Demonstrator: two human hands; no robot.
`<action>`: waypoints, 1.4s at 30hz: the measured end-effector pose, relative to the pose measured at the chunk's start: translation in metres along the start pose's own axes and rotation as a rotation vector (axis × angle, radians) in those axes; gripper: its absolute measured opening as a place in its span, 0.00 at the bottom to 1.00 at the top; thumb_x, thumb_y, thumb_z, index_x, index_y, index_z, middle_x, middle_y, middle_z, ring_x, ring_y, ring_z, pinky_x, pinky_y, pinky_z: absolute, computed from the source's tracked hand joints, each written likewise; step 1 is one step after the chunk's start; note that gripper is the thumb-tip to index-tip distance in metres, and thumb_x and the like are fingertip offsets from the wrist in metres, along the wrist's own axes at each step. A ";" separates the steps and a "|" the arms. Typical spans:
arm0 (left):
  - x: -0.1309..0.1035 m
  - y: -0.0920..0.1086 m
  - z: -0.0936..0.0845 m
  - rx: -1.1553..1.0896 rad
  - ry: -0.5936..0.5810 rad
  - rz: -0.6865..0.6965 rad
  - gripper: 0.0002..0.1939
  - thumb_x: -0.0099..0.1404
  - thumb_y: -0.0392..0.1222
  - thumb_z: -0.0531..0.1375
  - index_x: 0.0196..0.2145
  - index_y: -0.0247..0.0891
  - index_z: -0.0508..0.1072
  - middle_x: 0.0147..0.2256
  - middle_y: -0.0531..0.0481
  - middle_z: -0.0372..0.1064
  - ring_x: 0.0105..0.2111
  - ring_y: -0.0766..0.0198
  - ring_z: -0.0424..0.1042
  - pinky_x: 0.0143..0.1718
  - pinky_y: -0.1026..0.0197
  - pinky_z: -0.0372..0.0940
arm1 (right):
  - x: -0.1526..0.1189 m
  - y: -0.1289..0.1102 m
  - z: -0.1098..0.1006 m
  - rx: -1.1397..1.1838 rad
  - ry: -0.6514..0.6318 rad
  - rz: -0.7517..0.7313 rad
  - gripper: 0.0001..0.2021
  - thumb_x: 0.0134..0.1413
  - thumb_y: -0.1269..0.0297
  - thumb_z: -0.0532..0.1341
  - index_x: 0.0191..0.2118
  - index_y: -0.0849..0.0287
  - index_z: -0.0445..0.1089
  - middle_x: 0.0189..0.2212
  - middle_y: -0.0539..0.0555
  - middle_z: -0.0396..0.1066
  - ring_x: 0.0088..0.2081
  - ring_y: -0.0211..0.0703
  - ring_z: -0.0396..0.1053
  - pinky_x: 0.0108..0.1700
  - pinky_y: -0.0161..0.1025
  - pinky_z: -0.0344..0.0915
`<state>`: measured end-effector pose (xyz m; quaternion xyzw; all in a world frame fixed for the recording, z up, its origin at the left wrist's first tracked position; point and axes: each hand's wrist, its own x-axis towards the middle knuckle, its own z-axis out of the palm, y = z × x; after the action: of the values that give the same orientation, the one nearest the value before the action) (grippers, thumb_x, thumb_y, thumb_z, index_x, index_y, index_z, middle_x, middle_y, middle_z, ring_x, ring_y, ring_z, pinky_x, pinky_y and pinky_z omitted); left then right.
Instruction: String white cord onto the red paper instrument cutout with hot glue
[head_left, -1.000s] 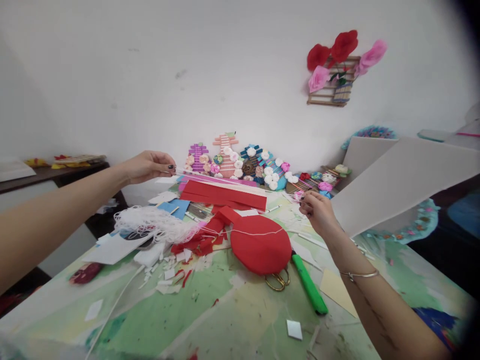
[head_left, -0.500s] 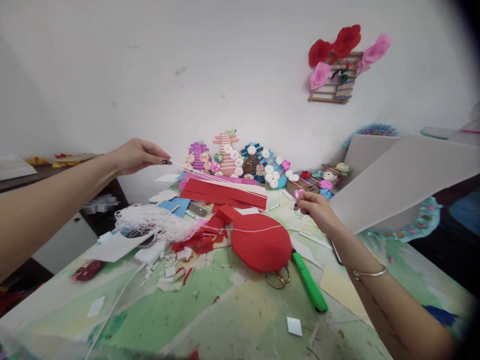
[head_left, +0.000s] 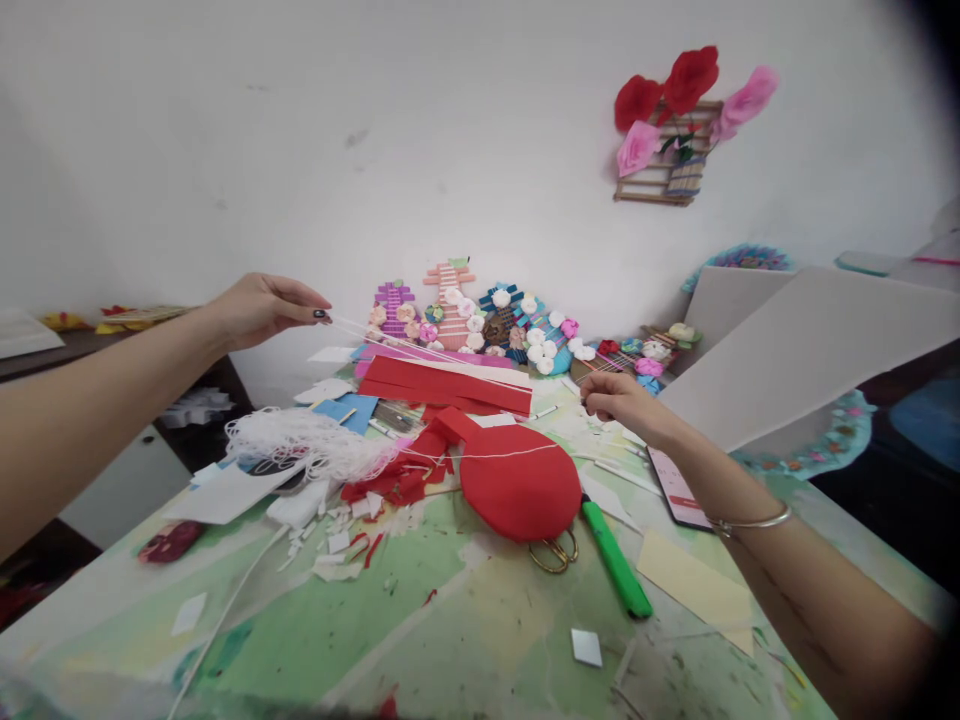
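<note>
My left hand is raised at the left, its thumb and finger pinched on the end of several thin white strings. The strings slope across to my right hand, whose closed fingers grip the other end; the tips are partly hidden. Below them lies a red, round-bodied piece with a short neck, one loose thread across it. A tangled heap of white string sits to its left. Red strips lie behind it.
Gold-handled scissors poke out from under the red piece, beside a green cutter. A phone lies under my right forearm. Paper scraps litter the table. Flower-decorated crafts lean on the wall; grey boards stand at right.
My right hand has shifted slightly left and turned, and more of the phone shows under the forearm. The strings stay stretched between both hands. The view has moved a little.
</note>
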<state>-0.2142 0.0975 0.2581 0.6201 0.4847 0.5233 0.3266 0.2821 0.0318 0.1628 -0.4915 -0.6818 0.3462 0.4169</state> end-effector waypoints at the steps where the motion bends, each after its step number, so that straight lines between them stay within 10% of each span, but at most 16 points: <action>1: 0.000 -0.002 -0.001 0.004 0.002 -0.005 0.14 0.39 0.28 0.68 0.28 0.29 0.76 0.25 0.46 0.74 0.30 0.61 0.73 0.57 0.45 0.58 | 0.001 -0.001 -0.001 0.012 -0.007 -0.002 0.04 0.35 0.73 0.58 0.23 0.60 0.69 0.16 0.47 0.64 0.19 0.33 0.57 0.19 0.30 0.50; 10: -0.002 -0.016 -0.006 0.071 0.012 -0.064 0.18 0.34 0.32 0.70 0.28 0.31 0.76 0.26 0.46 0.74 0.30 0.59 0.73 0.50 0.49 0.63 | -0.003 -0.017 0.002 0.258 -0.019 0.037 0.03 0.35 0.72 0.57 0.23 0.60 0.64 0.19 0.52 0.71 0.16 0.30 0.53 0.18 0.31 0.45; 23: -0.013 0.054 -0.004 0.524 0.107 0.240 0.15 0.48 0.40 0.68 0.31 0.25 0.76 0.25 0.48 0.72 0.39 0.53 0.73 0.51 0.42 0.60 | -0.007 -0.006 0.022 0.209 -0.085 0.015 0.03 0.35 0.73 0.56 0.20 0.59 0.61 0.14 0.46 0.60 0.17 0.33 0.54 0.19 0.31 0.47; 36: -0.007 0.041 -0.014 0.629 -0.021 0.191 0.08 0.50 0.34 0.67 0.30 0.28 0.77 0.26 0.49 0.73 0.38 0.56 0.73 0.52 0.50 0.61 | -0.023 -0.008 0.008 -0.096 -0.156 -0.085 0.03 0.40 0.72 0.58 0.25 0.60 0.68 0.20 0.48 0.65 0.24 0.36 0.58 0.26 0.32 0.53; 42: 0.003 0.002 -0.016 0.640 -0.147 0.107 0.12 0.46 0.38 0.67 0.31 0.35 0.79 0.24 0.48 0.75 0.33 0.57 0.73 0.48 0.54 0.63 | -0.018 -0.029 -0.008 -0.131 -0.069 -0.197 0.02 0.43 0.70 0.58 0.25 0.60 0.68 0.21 0.47 0.62 0.24 0.35 0.55 0.26 0.32 0.51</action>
<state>-0.2294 0.0980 0.2642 0.7519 0.5664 0.3148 0.1214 0.2817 0.0074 0.1877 -0.4360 -0.7620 0.2748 0.3921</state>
